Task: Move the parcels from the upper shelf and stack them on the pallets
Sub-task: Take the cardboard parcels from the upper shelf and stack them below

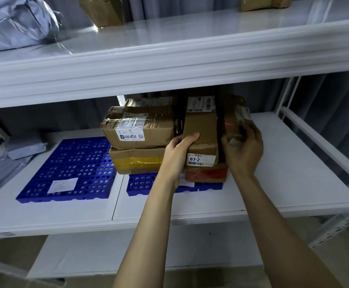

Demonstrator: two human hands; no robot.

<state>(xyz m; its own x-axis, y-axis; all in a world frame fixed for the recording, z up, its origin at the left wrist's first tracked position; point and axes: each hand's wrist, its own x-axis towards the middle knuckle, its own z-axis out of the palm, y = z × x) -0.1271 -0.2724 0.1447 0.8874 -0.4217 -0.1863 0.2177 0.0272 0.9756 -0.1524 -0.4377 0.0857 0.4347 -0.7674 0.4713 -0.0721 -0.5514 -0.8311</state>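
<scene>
Both forearms run long and nearly straight in over the front edge of the lower shelf (283,173), so the person is standing back a bit and reaching in. L hand (180,154) grips the narrow parcel (202,129) at its near left corner, thumb laid on the top face, other fingers wrapped round the side and mostly hidden. R hand (244,150) is curled round the near end of the taped parcel (235,119), thumb on its left side, fingers over the right. The two parcels sit side by side, very close; can't tell if they touch. Both look to be resting on the red-taped box (207,174) at the right end of the right pallet (140,183). Prob one hand per parcel so both get squared up together as a 2nd layer, level w/ the crumpled box (140,129), which sits on the yellow-taped box (136,161) on that pallet's left half. The left pallet (76,163) carries only a white slip near its front edge. Grey mailers (13,159) lie by the shelf's left edge. Further up, the upper shelf (190,38) has a brown box (101,11) toward the back, a second box (263,3) at back right and a grey poly bag (13,23) at the left end, so more are left to move.
</scene>
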